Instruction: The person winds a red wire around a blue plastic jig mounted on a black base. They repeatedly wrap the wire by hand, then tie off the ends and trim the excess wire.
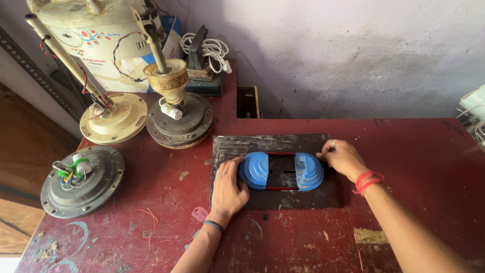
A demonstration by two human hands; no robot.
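Note:
Two blue stepped half-round formers lie on a dark metal plate (283, 143) set into a red table (419, 151). The left former (255, 170) and the right former (309, 171) are joined by thin red rods, with a dark slotted gap between them. My left hand (227, 192) rests palm down against the outer side of the left former, thumb touching it. My right hand (343, 157) grips the outer edge of the right former with its fingers curled; a ring and a red thread band show on it.
Ceiling fan motors stand at the left: a dark one with coloured wires (83, 180), a cream one with a rod (113, 117), and a dark one with a brass-coloured cup (179, 117). A white cable coil (209, 49) and a small wooden box (247, 102) sit by the wall.

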